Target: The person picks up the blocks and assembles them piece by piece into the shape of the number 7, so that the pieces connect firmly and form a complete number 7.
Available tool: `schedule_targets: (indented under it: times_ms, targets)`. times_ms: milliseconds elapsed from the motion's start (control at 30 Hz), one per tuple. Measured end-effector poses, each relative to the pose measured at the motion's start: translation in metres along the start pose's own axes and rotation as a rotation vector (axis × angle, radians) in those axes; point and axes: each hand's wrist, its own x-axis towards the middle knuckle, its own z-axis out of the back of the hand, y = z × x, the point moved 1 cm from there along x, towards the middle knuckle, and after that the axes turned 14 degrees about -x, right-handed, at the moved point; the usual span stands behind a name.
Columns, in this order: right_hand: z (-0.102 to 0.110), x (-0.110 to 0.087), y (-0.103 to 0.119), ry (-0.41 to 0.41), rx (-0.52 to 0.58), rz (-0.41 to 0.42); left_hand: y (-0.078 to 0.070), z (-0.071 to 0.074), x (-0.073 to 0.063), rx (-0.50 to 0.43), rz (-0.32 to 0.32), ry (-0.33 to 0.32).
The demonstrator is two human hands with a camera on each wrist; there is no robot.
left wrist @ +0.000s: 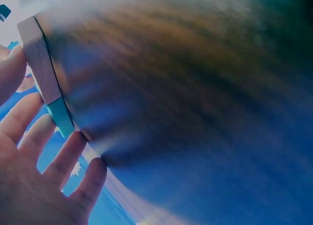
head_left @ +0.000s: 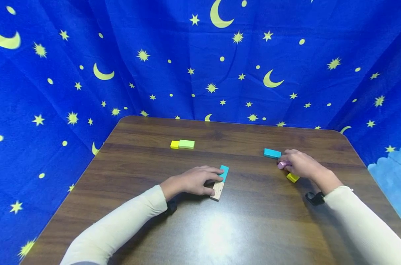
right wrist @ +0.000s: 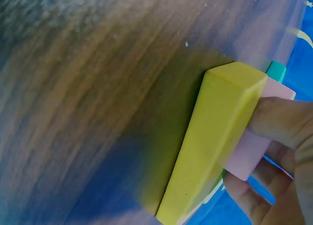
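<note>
My left hand (head_left: 198, 180) lies over two blocks set end to end, a turquoise block (head_left: 224, 171) and a plain wooden block (head_left: 217, 191). Its thumb touches the wooden block, while fairly straight fingers reach the turquoise one. In the left wrist view the fingers are spread beside the wooden block (left wrist: 43, 63) and the turquoise block (left wrist: 60, 116). Over on the right, my right hand (head_left: 301, 164) pinches a light purple block (head_left: 281, 165) between thumb and fingers. A yellow block (right wrist: 212, 142) lies right beside it on the table. Just beyond the fingertips is a blue block (head_left: 272, 153).
Toward the back of the brown wooden table (head_left: 147, 162) a small yellow block (head_left: 174, 144) adjoins a light green block (head_left: 186, 144). A blue curtain (head_left: 174, 77) with moons and stars stands behind and beside the table. Light glares off the front of the tabletop.
</note>
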Motion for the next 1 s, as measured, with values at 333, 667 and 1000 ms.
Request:
schedule_targets:
  times_ms: [333,667,1000]
  targets:
    - [0.002,-0.008,-0.002,-0.017,0.107,-0.091,0.002,-0.001,0.000,-0.004,-0.004,0.000]
    - [0.003,-0.012,-0.001,-0.083,0.124,-0.015,0.002,0.000,0.000,-0.013,-0.004,-0.007]
    - [-0.002,-0.009,0.002,-0.100,0.123,-0.007,0.001,-0.001,0.000,-0.006,-0.003,-0.005]
